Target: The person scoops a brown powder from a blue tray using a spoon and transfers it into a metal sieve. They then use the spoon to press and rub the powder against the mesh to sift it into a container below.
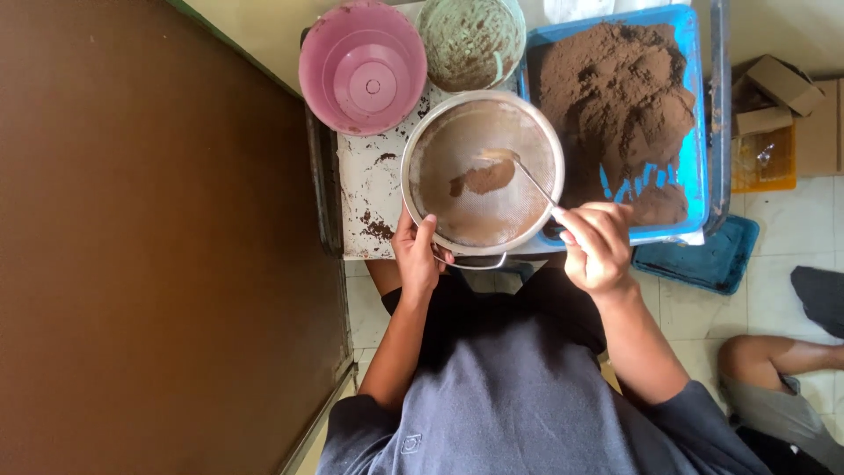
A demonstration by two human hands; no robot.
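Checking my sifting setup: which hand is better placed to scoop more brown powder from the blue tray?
Probably the right hand: it holds the spoon beside the blue tray; the left hand grips the sieve.

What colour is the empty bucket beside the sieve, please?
The empty bucket is pink, seen best in the head view.

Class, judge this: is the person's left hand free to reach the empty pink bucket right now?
Probably not: the left hand grips the sieve rim. The pink bucket stands close and unblocked beyond.

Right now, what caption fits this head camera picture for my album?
Left hand steadies a round metal sieve while the right hand stirs brown powder with a spoon beside a blue tray.
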